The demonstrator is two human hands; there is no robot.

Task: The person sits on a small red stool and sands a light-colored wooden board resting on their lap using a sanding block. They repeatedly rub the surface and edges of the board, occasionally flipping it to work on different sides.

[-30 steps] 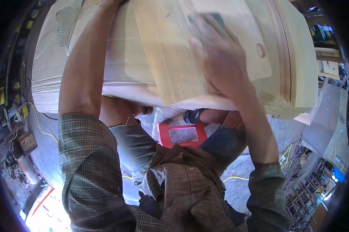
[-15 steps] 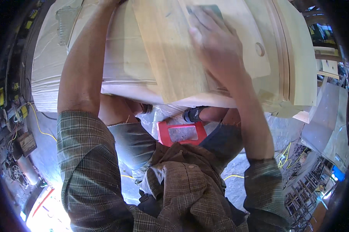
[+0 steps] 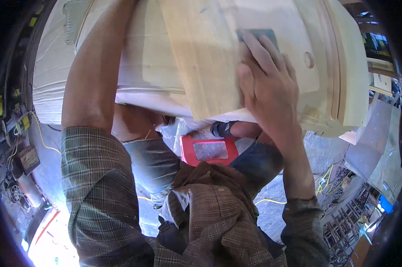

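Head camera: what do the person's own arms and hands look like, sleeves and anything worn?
Both hands are bare. The right hand shows no glove or ring. Both forearms are bare, with brown-and-grey plaid shirt sleeves pushed up. The left hand lies out of view.

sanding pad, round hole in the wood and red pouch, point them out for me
sanding pad (image 3: 254, 34), head view, grey corner above the fingertips
round hole (image 3: 308, 59), head view, its centre in the pale wooden panel
red pouch (image 3: 208, 151), head view, its clear middle window

A grey concrete floor (image 3: 330, 155) lies below, crossed by yellow cables (image 3: 37, 133). Dark machinery and clutter (image 3: 18, 173) line the left edge, and metal racks (image 3: 348, 222) stand at lower right. Bright daylight (image 3: 54, 244) glares at lower left.
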